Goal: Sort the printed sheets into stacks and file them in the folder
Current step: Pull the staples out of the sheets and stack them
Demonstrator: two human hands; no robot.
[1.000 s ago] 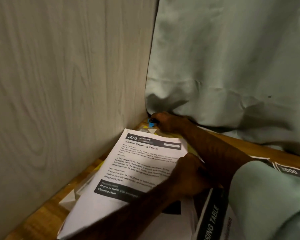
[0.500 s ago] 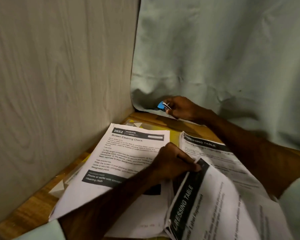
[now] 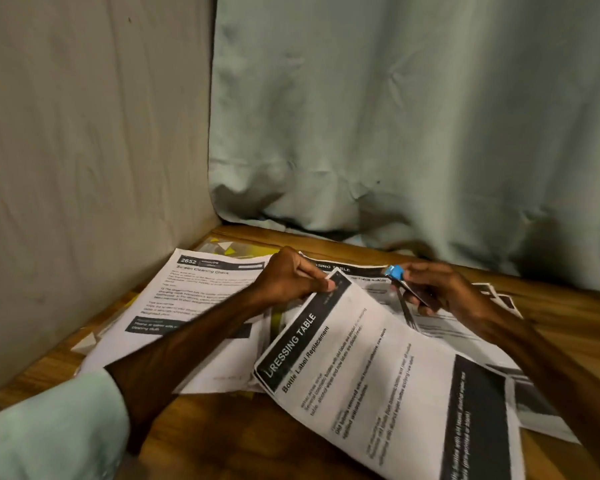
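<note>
the left hand (image 3: 291, 277) pinches the top corner of the dressing table sheets (image 3: 378, 375), the right hand (image 3: 442, 289) grips a small blue clip (image 3: 394, 271) just beside it, and the screen cleaning stack (image 3: 194, 303) lies on the yellow folder (image 3: 238, 247), so sorting seems partly done, filing not yet.

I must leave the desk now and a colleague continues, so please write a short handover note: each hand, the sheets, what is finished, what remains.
Left hand: pinches the top corner of the lifted Dressing Table sheet.
Right hand: holds a small blue-tipped tool, possibly a stapler.
Sheets: the Screen Cleaning Check stack lies at left, over the yellow patterned folder; the other Dressing Table sheets lie at right.
Done: two piles by title are begun.
Left: finish sorting, then file all in the folder.
</note>
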